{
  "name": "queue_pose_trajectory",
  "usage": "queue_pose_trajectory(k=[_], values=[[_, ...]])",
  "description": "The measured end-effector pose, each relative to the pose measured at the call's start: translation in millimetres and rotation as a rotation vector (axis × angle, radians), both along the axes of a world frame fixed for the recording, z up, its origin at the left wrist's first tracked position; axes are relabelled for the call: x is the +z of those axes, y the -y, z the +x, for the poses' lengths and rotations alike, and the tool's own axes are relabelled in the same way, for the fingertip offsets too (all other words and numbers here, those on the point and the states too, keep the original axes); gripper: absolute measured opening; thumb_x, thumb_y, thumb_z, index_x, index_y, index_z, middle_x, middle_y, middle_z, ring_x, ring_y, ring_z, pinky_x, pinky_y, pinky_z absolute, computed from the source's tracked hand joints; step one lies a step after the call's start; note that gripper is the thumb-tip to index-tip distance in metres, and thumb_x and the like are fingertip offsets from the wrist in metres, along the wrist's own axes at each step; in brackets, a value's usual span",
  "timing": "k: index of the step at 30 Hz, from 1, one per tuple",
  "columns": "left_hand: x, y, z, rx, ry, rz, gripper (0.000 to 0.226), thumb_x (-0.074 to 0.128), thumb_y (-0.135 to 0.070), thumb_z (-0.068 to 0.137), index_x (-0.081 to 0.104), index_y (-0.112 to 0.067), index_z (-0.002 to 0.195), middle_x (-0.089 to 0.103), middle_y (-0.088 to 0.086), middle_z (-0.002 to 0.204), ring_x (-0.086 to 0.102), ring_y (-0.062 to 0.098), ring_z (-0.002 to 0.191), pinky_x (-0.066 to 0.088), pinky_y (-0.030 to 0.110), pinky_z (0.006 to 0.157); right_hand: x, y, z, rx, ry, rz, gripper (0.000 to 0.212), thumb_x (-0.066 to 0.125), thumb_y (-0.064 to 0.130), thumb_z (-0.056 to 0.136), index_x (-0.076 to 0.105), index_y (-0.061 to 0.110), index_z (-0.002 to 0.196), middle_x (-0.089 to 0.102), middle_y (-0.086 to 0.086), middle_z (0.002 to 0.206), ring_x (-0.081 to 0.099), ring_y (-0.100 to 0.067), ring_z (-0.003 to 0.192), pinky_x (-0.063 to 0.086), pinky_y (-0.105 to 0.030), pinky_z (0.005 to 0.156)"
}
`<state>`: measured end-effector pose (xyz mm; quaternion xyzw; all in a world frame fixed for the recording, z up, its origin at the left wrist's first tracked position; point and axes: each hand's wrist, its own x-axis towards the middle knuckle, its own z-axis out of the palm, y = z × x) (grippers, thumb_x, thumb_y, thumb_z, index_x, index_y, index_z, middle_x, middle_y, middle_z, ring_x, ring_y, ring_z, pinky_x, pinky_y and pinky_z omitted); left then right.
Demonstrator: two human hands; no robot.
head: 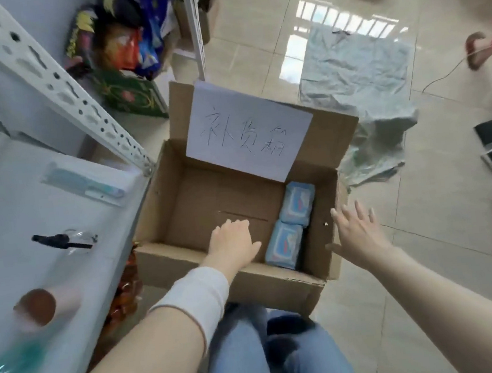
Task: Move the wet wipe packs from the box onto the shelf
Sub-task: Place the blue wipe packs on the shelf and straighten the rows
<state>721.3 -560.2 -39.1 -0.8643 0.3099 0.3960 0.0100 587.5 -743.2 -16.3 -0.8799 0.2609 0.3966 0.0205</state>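
Two wipe packs [285, 244] in box [233, 280], between left fingers [233, 227] held together, right fingers [342, 220] spread.

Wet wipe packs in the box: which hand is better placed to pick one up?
Probably the left hand: it is inside the box beside the nearer pack; the right hand hovers outside its wall.

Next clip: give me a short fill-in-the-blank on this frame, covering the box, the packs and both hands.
1. The cardboard box holds ___ blue wet wipe packs.
2. Both packs lie along the box's ___ wall, as the person sees it.
3. The left hand reaches into the box and holds ___.
4. The right hand hovers with fingers spread, ___ the box.

Missing words: two; right; nothing; outside.
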Motion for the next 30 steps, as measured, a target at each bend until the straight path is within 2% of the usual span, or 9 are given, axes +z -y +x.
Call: queue_pose_trajectory(k=[3,6,13,18,22,24,27,30], values=[[-27.3,4.8,-16.3,0.069,-0.100,0.063,0.055,0.049,-0.043,0.091,0.038,-0.014,0.136,0.048,0.006,0.139,0.035,0.025,0.134,0.030,0.036,0.106,-22.8,22.8,4.5,0.040,-0.048,0.035,0.083,0.049,0.053,0.088,0.007,0.014,0.149,0.012,-0.009,0.157,0.002,-0.035,0.145,0.009,-0.048,0.116],[-45.8,5.7,-29.7,0.158,-0.161,0.099,0.059,0.047,-0.043,0.092,0.032,-0.014,0.141,0.041,0.004,0.145,0.029,0.024,0.138,0.026,0.036,0.111,-38.9,44.6,14.6,0.114,-0.048,0.053,0.086,0.052,0.054,0.086,0.009,0.014,0.149,0.016,-0.009,0.155,0.005,-0.036,0.144,0.011,-0.046,0.116],[-123.9,37.0,-59.0,0.396,-0.205,0.177,0.069,0.049,-0.047,0.090,0.023,-0.016,0.145,0.033,0.003,0.150,0.022,0.021,0.142,0.021,0.036,0.113,-135.0,100.2,68.4,0.510,-0.117,0.183,0.093,0.058,0.050,0.084,0.004,0.011,0.149,0.015,-0.014,0.155,0.005,-0.036,0.144,0.012,-0.040,0.117],[-189.8,68.8,-86.1,0.446,-0.342,0.247,0.078,0.057,-0.052,0.083,0.025,-0.013,0.141,0.039,0.010,0.143,0.034,0.026,0.133,0.030,0.038,0.106,-213.9,114.3,106.1,0.724,-0.181,0.230,0.077,0.054,0.033,0.091,0.006,0.017,0.150,0.006,-0.013,0.157,0.015,-0.032,0.142,0.026,-0.039,0.112],[-247.8,82.9,-78.1,0.536,-0.437,0.260,0.075,0.062,-0.054,0.078,0.034,-0.009,0.132,0.044,0.014,0.133,0.042,0.030,0.124,0.037,0.038,0.100,-273.6,110.6,135.9,1.000,-0.215,0.195,0.067,0.048,0.018,0.095,0.009,0.016,0.150,0.016,-0.017,0.152,0.018,-0.035,0.140,0.030,-0.042,0.108],[-272.6,86.4,-66.6,0.586,-0.469,0.259,0.074,0.062,-0.055,0.078,0.038,-0.005,0.127,0.046,0.015,0.130,0.046,0.031,0.120,0.041,0.036,0.095,-296.5,107.3,146.9,1.122,-0.269,0.168,0.062,0.046,0.013,0.094,0.016,0.013,0.149,0.025,-0.019,0.148,0.029,-0.036,0.135,0.035,-0.041,0.103],[-298.4,88.3,-51.6,0.616,-0.588,0.226,0.076,0.071,-0.048,0.074,0.037,-0.004,0.126,0.046,0.014,0.128,0.056,0.030,0.108,0.051,0.036,0.085,-318.9,104.5,160.5,1.184,-0.441,0.179,0.069,0.069,0.018,0.080,0.034,0.008,0.139,0.043,-0.012,0.134,0.047,-0.029,0.120,0.043,-0.033,0.087],[-312.7,81.6,-45.2,0.667,-0.715,0.179,0.086,0.080,-0.043,0.065,0.033,-0.009,0.130,0.042,0.010,0.128,0.062,0.028,0.097,0.056,0.040,0.078,-347.9,108.3,169.4,1.166,-0.507,0.231,0.075,0.081,0.024,0.067,0.041,0.009,0.128,0.045,-0.011,0.126,0.051,-0.027,0.112,0.047,-0.038,0.092]])
